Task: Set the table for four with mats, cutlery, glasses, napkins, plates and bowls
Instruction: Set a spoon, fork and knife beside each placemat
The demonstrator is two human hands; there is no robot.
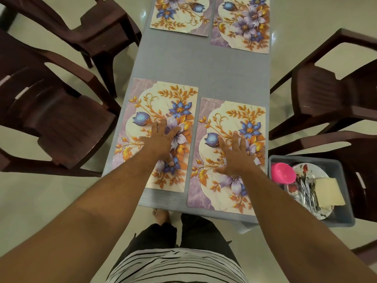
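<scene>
On the long grey desk, the left hand and right hand press flat, fingers straight and spread, grasping nothing, on two near floral rectangular mats. Two more mats lie at the far end. A grey plastic bin beside the desk holds a pink bowl, plates, cutlery and napkins.

Glossy cream floor; dark brown chairs flank grey table.

Domestic dining area in a home. Evidence: narrow grey cloth-covered table on a glossy cream tiled floor, flanked by dark brown moulded plastic armchairs, and laid with rectangular floral placemats in purple, blue and gold. Also noted: grey plastic tub holding a pink plastic bowl, flower-patterned plates and steel cutlery.
</scene>
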